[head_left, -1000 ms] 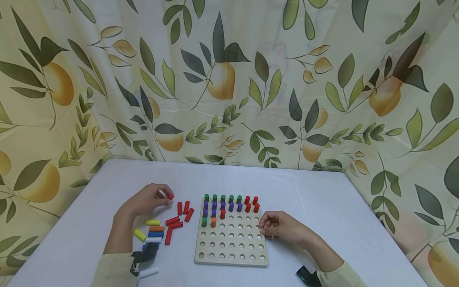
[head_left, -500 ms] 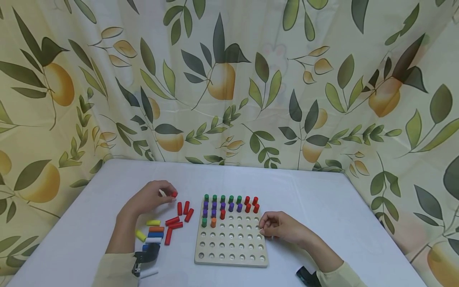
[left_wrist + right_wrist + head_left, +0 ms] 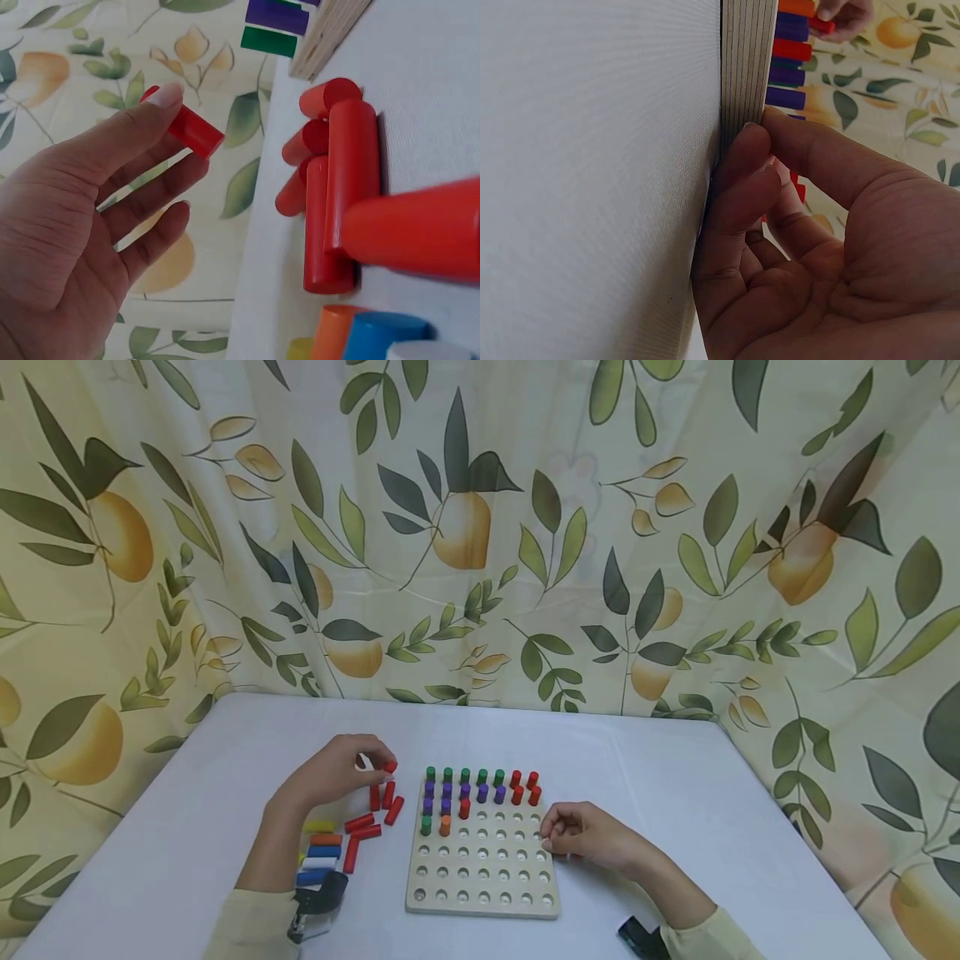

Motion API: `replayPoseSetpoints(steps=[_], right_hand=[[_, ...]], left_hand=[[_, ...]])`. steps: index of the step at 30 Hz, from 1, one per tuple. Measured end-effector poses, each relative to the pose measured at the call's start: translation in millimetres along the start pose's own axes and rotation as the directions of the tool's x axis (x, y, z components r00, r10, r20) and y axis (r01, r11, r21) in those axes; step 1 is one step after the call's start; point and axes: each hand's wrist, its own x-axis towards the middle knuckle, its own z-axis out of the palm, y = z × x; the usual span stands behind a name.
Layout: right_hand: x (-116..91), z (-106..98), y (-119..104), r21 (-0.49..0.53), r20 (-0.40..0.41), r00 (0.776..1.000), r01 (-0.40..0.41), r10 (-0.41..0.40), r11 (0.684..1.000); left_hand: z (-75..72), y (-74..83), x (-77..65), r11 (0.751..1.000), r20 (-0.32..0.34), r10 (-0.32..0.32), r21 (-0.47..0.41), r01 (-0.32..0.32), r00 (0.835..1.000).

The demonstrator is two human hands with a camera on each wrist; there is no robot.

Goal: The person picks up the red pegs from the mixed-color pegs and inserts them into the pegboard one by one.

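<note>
Left hand with a red peg, held just left of the pegboard, as I view it remotely.
I see the peg pinched between thumb and fingers near one end, its other end jutting free; I judge that so slight a hold could let it tip or slip. The right hand curls its fingers at the board's right edge, where a sideways push might shift it. Standing pegs fill the two far rows and start the next two, in the way of the bare holes; a low crossing could knock them. Loose red pegs lie near the left hand on the white counter and might roll if brushed, as might the yellow, orange, blue and white pegs beside them.
</note>
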Motion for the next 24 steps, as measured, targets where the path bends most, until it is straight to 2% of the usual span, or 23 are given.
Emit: replayPoseSetpoints(steps=[6, 14, 21, 24], right_hand=[[-3, -1, 0, 0.014, -0.001, 1.000, -0.003, 0.003, 1.000], [-1, 3, 2, 0.007, 0.010, 1.000, -0.007, 0.007, 1.000], [-1, 2, -1, -0.001, 0.000, 1.000, 0.000, 0.000, 1.000], [-2, 0, -1, 0.003, 0.000, 1.000, 0.008, -0.008, 1.000]], left_hand=[[4.5, 8.8, 5.4, 0.999, 0.024, 0.029, -0.013, -0.029, 0.999], [10.2, 13.5, 6.6, 0.999, 0.033, 0.029, -0.016, -0.029, 0.999], [19.2, 27.4, 16.3, 0.992, 0.056, 0.104, -0.072, -0.100, 0.993], [23.8, 33.0, 19.9, 0.990, 0.068, 0.107, -0.097, -0.100, 0.992]])
